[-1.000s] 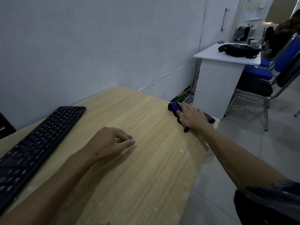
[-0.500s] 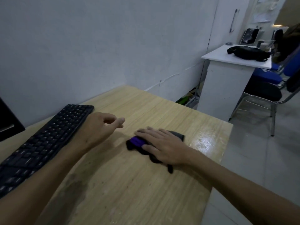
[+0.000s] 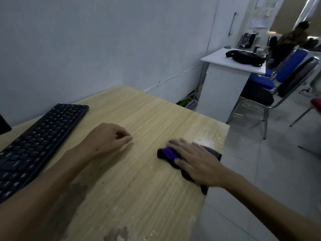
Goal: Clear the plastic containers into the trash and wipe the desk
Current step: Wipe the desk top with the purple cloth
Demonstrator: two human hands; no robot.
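Meanwhile, at lower right of the frame, a person's right hand (image 3: 196,164) lies flat with fingers spread on a dark cloth with a purple patch (image 3: 167,153), pressing it onto the wooden desk (image 3: 139,197) close to the desk's right edge. At centre, the left hand (image 3: 108,138) rests on the desktop, fingers loosely curled toward the thumb and holding nothing. A black keyboard (image 3: 38,143) lies along the left. Wet streaks shine near the desk's far right corner. Toward the upper right stand a white desk (image 3: 224,94) bearing a black bag (image 3: 245,56), and blue chairs (image 3: 271,79).
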